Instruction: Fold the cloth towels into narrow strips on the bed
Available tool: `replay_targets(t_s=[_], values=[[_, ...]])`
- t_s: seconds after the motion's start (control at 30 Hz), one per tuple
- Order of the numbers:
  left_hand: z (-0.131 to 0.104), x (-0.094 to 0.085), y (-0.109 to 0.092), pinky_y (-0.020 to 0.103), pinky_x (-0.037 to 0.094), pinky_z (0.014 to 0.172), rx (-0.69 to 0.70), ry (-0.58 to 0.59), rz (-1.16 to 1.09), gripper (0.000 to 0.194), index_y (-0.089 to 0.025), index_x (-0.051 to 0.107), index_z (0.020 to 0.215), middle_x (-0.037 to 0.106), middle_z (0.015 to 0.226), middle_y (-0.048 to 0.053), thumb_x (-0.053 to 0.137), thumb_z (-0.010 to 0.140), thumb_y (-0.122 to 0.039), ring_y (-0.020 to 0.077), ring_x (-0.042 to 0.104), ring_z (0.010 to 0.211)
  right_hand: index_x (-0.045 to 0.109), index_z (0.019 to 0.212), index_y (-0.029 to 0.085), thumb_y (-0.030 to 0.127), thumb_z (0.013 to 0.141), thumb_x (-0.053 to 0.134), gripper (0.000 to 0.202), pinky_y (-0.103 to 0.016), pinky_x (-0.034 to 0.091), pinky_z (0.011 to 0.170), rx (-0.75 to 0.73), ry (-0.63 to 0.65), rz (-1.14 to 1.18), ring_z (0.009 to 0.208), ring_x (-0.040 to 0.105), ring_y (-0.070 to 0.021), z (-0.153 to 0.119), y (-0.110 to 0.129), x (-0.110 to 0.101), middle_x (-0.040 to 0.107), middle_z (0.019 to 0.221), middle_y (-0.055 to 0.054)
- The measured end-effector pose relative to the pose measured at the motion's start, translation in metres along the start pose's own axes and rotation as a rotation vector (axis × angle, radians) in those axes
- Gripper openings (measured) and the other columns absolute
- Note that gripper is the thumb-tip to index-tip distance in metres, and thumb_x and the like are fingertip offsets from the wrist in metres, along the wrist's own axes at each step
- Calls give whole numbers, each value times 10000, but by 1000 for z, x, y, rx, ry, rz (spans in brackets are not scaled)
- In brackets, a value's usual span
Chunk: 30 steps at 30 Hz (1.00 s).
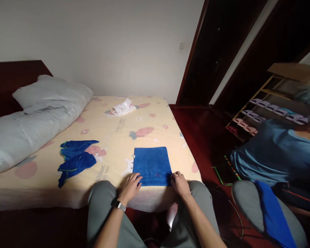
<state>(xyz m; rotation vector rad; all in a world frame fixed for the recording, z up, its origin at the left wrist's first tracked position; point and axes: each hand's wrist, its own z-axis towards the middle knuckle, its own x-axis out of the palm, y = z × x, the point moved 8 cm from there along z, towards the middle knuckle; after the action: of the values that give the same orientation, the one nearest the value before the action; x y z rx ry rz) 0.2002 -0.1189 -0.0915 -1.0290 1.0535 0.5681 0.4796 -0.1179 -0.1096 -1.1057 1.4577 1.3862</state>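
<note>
A blue cloth (152,163), squarish and spread flat, lies near the bed's front edge, with a small white tag on its left side. My left hand (131,186), a watch on its wrist, is closed at the cloth's near left corner. At the near right corner my right hand (180,184) has its fingers curled on the cloth's edge. The fingertips of both hands are partly hidden. Further left, a crumpled blue cloth (79,163) with green edging lies on the bed, touched by neither hand.
The bed (113,137) has a yellow patterned sheet. On it are a white plastic bag (124,107) and a grey quilt (49,110). At right, a person in a blue shirt (271,151) sits near a shoe rack (260,89). A grey cushion (248,203) bears a blue cloth strip (276,217).
</note>
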Motion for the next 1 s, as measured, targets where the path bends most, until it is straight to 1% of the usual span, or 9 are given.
replay_targets(t_s=[0.1, 0.2, 0.27, 0.37, 0.47, 0.63, 0.7, 0.83, 1.0], values=[[2, 19, -19, 403, 279, 1196, 127, 56, 26, 542, -310, 414, 1461, 408, 1554, 23, 496, 935, -212, 208, 341, 1442, 647, 1114, 198, 188, 915, 478, 261, -320, 424, 930, -207, -5, 20, 1043, 569, -235, -5, 27, 1, 604, 1173, -110], [2, 42, -28, 416, 206, 1227, 190, 132, 50, 662, -296, 245, 1545, 298, 1617, 19, 481, 933, -212, 192, 239, 1494, 588, 1276, 208, 222, 889, 542, 390, -354, 425, 969, -379, 74, 22, 1127, 545, -260, -13, 50, 17, 573, 1306, -106], [0, 55, -26, 423, 187, 1230, 185, 184, 62, 680, -282, 214, 1556, 291, 1619, 24, 478, 932, -225, 194, 220, 1501, 536, 1356, 199, 215, 860, 576, 498, -385, 423, 989, -420, 112, -14, 1177, 523, -286, -16, 58, 28, 554, 1360, -110], [-3, 66, -19, 411, 178, 1231, 175, 233, 68, 651, -282, 222, 1555, 298, 1615, 26, 448, 946, -239, 184, 229, 1498, 501, 1400, 194, 160, 863, 532, 539, -400, 435, 980, -407, 123, -68, 1184, 523, -292, -15, 59, 35, 555, 1373, -110], [-4, 67, -14, 389, 184, 1231, 176, 245, 49, 599, -272, 249, 1550, 308, 1610, 26, 397, 971, -239, 162, 244, 1492, 472, 1432, 207, 127, 883, 477, 555, -391, 448, 967, -384, 111, -100, 1175, 534, -282, -13, 57, 34, 550, 1388, -108], [0, 60, -7, 381, 228, 1224, 138, 234, 8, 529, -256, 351, 1513, 377, 1576, 33, 383, 985, -256, 158, 310, 1466, 467, 1444, 216, 127, 884, 476, 567, -382, 450, 964, -342, 90, -148, 1153, 548, -278, -8, 51, 35, 557, 1375, -111], [2, 57, -3, 385, 256, 1217, 114, 246, -9, 529, -243, 397, 1490, 402, 1561, 40, 428, 962, -251, 168, 338, 1454, 489, 1428, 207, 144, 878, 497, 553, -385, 451, 964, -326, 87, -144, 1154, 547, -281, -6, 48, 35, 564, 1359, -117], [4, 48, 6, 384, 286, 1208, 49, 289, -38, 571, -231, 495, 1431, 430, 1539, 43, 518, 863, -178, 184, 383, 1431, 525, 1394, 205, 179, 852, 552, 544, -390, 453, 966, -300, 97, -115, 1163, 542, -288, -5, 41, 34, 567, 1341, -120], [3, 36, 17, 335, 296, 1203, -36, 321, -91, 567, -191, 583, 1363, 475, 1505, 66, 559, 798, -145, 195, 428, 1404, 534, 1385, 249, 123, 854, 508, 546, -362, 466, 944, -257, 100, -117, 1160, 548, -269, -6, 36, 29, 569, 1342, -103]])
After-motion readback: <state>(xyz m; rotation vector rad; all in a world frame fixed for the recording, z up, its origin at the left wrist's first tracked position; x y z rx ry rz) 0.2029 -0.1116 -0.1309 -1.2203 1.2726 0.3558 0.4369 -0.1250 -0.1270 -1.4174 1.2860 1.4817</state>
